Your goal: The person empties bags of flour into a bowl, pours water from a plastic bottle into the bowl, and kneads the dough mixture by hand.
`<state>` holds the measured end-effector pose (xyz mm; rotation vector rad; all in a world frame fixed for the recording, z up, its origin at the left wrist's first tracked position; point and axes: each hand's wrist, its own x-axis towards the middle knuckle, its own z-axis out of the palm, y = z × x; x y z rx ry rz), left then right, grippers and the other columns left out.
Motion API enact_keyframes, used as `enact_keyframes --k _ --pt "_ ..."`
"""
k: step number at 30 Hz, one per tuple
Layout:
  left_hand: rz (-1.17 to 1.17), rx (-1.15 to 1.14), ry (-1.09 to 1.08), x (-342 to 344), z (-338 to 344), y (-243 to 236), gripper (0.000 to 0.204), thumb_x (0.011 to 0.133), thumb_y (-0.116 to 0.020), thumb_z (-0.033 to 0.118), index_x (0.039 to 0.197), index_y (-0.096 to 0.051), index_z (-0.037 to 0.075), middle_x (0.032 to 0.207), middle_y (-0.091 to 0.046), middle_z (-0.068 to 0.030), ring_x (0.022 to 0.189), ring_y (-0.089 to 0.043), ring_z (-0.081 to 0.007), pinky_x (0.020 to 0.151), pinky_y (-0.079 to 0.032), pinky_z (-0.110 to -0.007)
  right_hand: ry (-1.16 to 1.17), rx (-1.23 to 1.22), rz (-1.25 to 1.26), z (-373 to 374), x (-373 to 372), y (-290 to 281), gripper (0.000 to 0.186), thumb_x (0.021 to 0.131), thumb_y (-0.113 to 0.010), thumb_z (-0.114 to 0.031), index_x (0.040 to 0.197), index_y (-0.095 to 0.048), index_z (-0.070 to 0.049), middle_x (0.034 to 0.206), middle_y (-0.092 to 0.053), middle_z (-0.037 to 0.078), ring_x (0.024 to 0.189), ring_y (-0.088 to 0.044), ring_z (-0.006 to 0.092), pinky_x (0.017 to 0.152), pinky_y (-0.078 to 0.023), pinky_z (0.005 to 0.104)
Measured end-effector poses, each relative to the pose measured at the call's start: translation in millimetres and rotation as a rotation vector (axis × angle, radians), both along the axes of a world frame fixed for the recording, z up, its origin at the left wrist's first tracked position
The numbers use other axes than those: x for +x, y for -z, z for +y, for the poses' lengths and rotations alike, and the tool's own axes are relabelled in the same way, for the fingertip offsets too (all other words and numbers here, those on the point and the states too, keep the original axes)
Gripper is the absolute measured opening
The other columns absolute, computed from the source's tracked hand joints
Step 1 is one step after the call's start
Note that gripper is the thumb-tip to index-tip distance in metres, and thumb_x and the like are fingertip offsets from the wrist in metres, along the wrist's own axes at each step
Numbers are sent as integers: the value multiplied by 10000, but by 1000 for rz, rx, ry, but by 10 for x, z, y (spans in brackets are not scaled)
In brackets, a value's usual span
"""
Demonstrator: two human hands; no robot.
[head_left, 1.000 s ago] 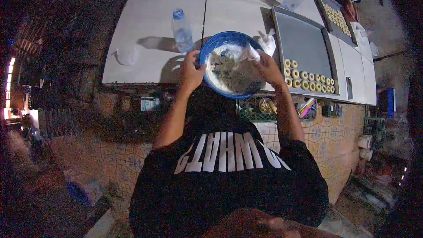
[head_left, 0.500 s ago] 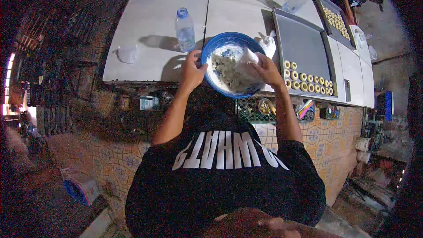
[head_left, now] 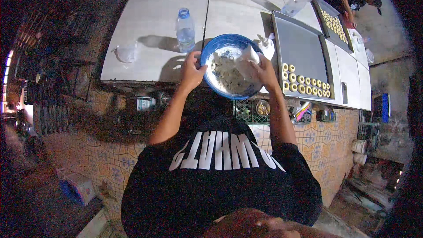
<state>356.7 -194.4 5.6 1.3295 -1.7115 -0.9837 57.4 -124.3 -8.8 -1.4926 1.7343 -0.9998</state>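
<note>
Head: white powder (head_left: 225,74) in blue bowl (head_left: 227,39)

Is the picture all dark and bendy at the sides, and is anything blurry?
In the head view, the corners are dark and speckled; the wide lens bends the edges of the table; the bottle throws a long shadow leftward; the white thing in the right hand, at the bowl, looks smeary, maybe from moving.

The person wears a black T-shirt (head_left: 220,198) with large white block lettering (head_left: 224,150) across its chest; short sleeves (head_left: 291,161) end near the elbows; forearms (head_left: 171,114) and hands (head_left: 192,72) are bare.
</note>
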Motion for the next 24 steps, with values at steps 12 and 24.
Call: enact_keyframes --k 12,24 --pt "-43 -19 9 102 -93 345 576 728 -787 158 1235 -516 135 1031 -629 -176 949 -620 -334 813 -493 -438 19 -78 -20 73 167 -232 481 870 -690 -218 1233 -545 63 1118 -647 188 1030 -598 267 918 -464 360" --pt "18 66 74 85 -71 196 579 748 -779 162 1252 -508 77 1131 -598 -154 1025 -592 -303 845 -489 -424 65 -95 -195 164 53 -2 466 876 -659 -148 1283 -520 31 1064 -647 136 850 -614 150 733 -510 287"
